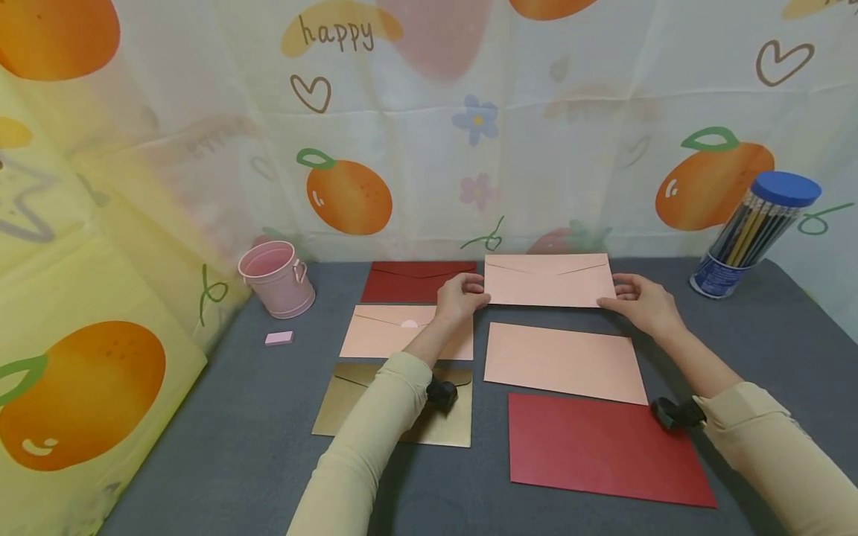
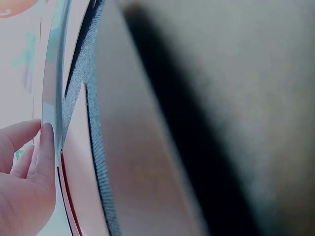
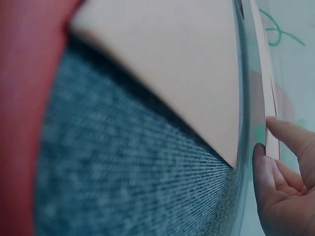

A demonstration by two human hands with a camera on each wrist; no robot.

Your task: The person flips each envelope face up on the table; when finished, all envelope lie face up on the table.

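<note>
Head view: alone takes in the small pale-pink bucket (image 1: 287, 286) at far left and the pink rectangular block (image 1: 279, 339) just in front of it.
Left column: back to front, a dark-red paper envelope (image 1: 405, 281), a pale-pink paper envelope with a round white seal (image 1: 375, 335) and a gold paper envelope (image 1: 342, 413).
Left sleeve (image 1: 355, 461): cream cloth, hiding part of the gold envelope.
Left hand (image 1: 461, 298): thumb and fingers pinch the left end of a pale-pink rectangular paper envelope with a pointed flap (image 1: 546, 283); the left wrist view shows its thin edge close up.
Flapped envelope: between the two hands, at the table's back.
Right column: nearer, a plain pale-pink paper rectangle (image 1: 563, 361), then a red one (image 1: 603, 450).
Right hand (image 1: 646, 304): pinches the opposite end; the right wrist view shows its fingertips there.
Black wrist device (image 1: 675, 414): covers the red rectangle's far right corner.
Pencil tub (image 1: 751, 234): blue-lidded, far right.
</note>
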